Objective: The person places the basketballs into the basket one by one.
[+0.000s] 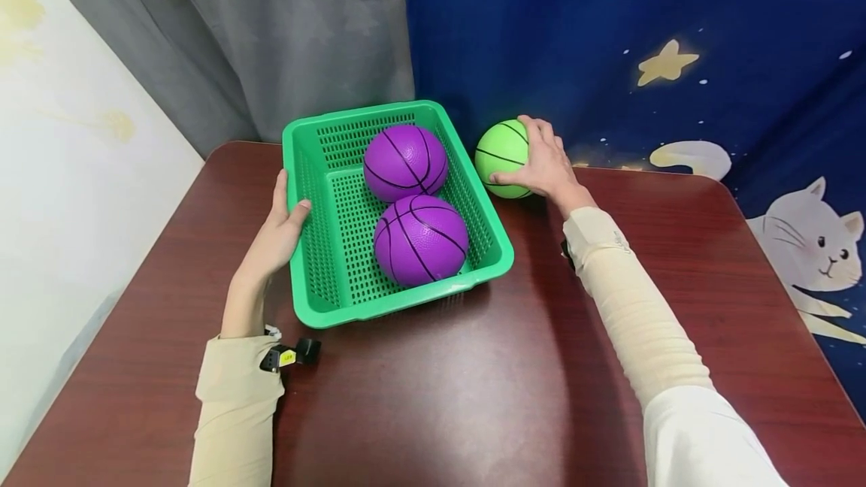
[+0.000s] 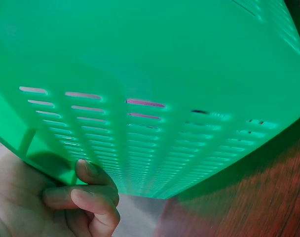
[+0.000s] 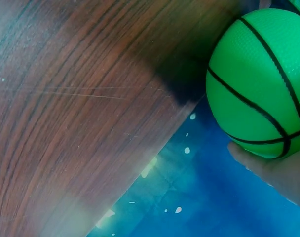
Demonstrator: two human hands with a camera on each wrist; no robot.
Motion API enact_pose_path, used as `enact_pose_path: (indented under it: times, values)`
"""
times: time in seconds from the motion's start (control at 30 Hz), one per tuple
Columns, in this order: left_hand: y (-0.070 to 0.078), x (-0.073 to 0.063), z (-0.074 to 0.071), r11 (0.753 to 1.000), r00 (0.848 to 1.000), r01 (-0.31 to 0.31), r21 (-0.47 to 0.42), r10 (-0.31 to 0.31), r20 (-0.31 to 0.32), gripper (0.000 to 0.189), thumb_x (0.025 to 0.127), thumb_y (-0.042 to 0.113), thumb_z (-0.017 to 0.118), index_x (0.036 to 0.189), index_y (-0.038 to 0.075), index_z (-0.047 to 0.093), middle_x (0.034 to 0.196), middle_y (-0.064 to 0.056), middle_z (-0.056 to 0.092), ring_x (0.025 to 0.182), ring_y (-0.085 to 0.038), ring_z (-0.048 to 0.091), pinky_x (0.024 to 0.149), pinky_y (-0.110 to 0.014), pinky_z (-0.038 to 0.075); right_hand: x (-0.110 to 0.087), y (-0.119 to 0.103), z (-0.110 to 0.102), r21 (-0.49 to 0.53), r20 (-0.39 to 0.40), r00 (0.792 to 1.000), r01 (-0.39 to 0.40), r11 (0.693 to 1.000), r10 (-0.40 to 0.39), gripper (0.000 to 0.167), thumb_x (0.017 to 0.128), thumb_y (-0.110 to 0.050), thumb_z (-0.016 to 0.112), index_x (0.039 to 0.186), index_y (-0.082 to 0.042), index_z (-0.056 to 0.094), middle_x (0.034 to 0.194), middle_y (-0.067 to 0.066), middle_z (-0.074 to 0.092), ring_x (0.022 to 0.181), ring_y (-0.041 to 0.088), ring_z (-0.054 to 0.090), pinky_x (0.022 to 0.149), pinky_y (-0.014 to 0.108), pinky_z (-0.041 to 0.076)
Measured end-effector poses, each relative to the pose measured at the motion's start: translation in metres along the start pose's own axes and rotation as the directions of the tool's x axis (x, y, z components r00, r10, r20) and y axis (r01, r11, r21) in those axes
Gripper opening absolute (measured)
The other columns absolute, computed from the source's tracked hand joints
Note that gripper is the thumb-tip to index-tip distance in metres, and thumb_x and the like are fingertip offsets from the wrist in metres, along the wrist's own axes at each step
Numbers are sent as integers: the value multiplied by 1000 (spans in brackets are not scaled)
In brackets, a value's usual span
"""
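My left hand (image 1: 274,239) holds the left rim of a green plastic basket (image 1: 318,314), thumb over the edge. In the left wrist view its curled fingers (image 2: 98,207) lie by the slotted outer wall of the basket (image 2: 155,54). Inside the basket, one purple ball (image 1: 406,160) lies behind another purple ball (image 1: 421,243), both on the right side. To the right of the basket my right hand (image 1: 544,164) grips a light green ball (image 1: 501,152), fingers over its far side and thumb on the near side. The green ball (image 3: 258,79) fills the right edge of the right wrist view.
Everything stands on a dark red wooden table (image 1: 446,389). Its back edge meets a grey curtain (image 1: 325,28) and a blue cloth (image 1: 541,28) with stars and a cat. A pale wall (image 1: 74,194) borders the left side.
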State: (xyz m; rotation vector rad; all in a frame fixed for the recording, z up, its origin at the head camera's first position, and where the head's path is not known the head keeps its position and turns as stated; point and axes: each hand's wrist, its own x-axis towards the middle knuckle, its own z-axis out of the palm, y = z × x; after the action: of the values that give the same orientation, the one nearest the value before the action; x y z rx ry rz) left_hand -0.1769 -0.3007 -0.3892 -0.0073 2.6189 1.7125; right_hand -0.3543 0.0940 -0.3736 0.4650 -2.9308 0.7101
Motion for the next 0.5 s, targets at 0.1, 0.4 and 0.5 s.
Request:
enact_pose_path:
  times: [0.1,0.4,0.5]
  values:
    - [-1,1,1,1000,1000,12,2,-12,-3,67,102,32,30,146,26,-20,153,1,-17,138,-17,-9,107,-52,5,-1,0,0,5,5,1000,-6,1000,6,117,57,-63,78,149,-28,15,148,6,20,125,35,29,94,55,32]
    - [5,-1,1,1000,1000,2,-11,-2,0,66,103,27,30,146,20,-19,153,-3,-17,138,-19,-9,108,-51,3,-1,0,2,9,-1,1000,-16,1000,16,114,59,-62,77,149,-28,15,147,6,20,123,35,29,93,54,32]
    - [17,-7,2,1000,1000,1,-26,-1,2,66,103,22,30,146,16,-19,153,-6,-17,138,-21,-10,108,-51,2,0,1,3,10,-14,1000,-5,1000,5,114,59,-61,77,149,-27,16,147,7,21,123,36,30,93,54,32]
